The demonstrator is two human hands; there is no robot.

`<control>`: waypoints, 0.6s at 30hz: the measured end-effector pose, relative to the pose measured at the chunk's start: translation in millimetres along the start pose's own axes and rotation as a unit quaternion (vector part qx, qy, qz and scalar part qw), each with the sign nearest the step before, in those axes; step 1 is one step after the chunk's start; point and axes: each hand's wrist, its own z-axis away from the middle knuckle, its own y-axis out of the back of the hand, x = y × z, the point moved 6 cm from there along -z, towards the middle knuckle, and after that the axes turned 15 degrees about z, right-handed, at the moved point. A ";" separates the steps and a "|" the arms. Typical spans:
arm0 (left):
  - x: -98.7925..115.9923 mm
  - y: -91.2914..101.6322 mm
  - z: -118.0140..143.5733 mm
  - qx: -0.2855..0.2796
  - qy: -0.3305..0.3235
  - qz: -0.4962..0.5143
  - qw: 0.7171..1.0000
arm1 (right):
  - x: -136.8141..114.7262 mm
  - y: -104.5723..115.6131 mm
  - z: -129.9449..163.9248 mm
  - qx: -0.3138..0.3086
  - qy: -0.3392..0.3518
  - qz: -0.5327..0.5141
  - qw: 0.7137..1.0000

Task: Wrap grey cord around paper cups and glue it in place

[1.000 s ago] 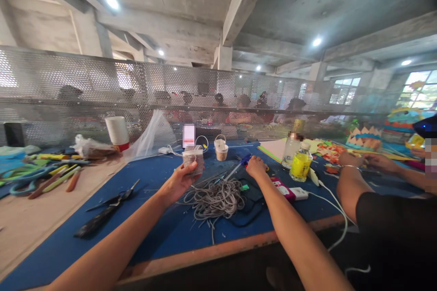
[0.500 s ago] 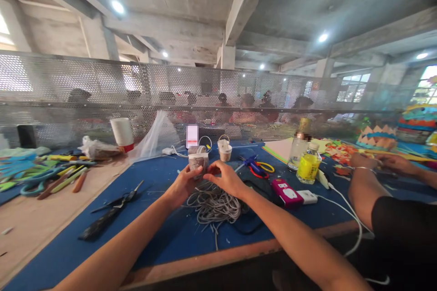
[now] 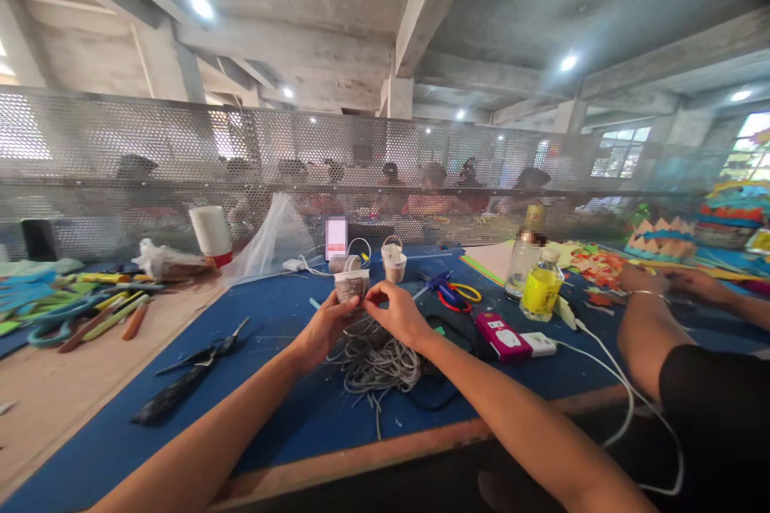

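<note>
A small cup wrapped in grey cord, white at its rim, is gripped in my left hand with the thumb across its front. At the cup's right side, my right hand has thumb and fingertips pinched together; what lies between them is too small to make out. Below both hands a tangled heap of grey cord rests on the blue table mat. Just behind the cup lies a roll of cord. A little white bucket with a handle stands beyond my right hand.
Black-handled scissors lie to the left, with more tools beyond. On the right are blue pliers, a magenta box, a yellow-labelled bottle and a white cable. A co-worker's arm reaches in there. A phone stands behind.
My right thumb and fingertips have drawn together beside the cup. The cup sits a little more upright in my left hand. The whole view has shifted slightly.
</note>
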 end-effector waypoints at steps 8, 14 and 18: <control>-1.2 3.7 -2.0 -0.002 0.030 0.015 0.999 | 9.5 6.8 -3.2 0.031 -0.038 -0.049 0.998; -1.7 -3.1 -0.7 -0.019 0.027 -0.002 0.999 | 18.5 1.7 -5.0 0.000 -0.055 -0.104 0.993; -1.5 -5.1 0.3 -0.020 0.021 -0.025 0.999 | 18.8 1.4 -4.2 -0.007 -0.063 -0.115 0.991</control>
